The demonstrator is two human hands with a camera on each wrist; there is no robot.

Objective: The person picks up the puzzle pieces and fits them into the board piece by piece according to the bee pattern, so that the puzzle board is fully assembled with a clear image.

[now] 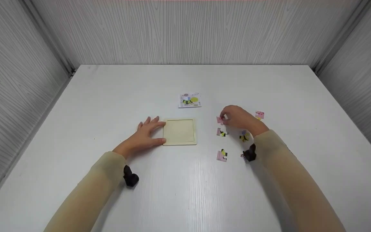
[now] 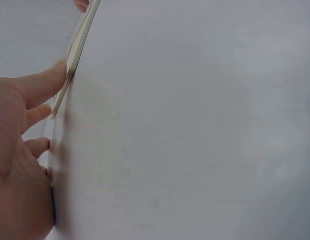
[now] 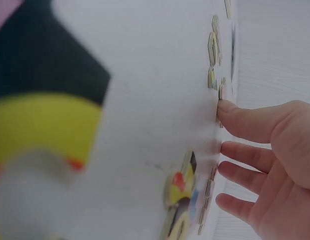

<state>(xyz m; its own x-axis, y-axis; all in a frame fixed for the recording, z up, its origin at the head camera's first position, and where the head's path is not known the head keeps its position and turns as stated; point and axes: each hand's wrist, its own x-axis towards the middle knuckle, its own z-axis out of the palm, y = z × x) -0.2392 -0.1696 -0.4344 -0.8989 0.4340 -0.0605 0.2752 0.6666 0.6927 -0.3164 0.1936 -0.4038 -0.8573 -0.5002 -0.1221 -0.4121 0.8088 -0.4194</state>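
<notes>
Tray (image 1: 179,132) flat, squarish, roughly square-on to wall (image 1: 185,32)

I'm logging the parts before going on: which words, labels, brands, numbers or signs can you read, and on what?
None readable in any view.
Card: bee picture; any small marks are too small to read.
Puzzle pieces: bits of picture; any lettering is too small to read.
Frame: no text visible.
Black wrist units: any marking is too small to read.

Card (image 1: 190,100) behind tray (image 1: 179,132); puzzle pieces (image 1: 221,156) right
</notes>
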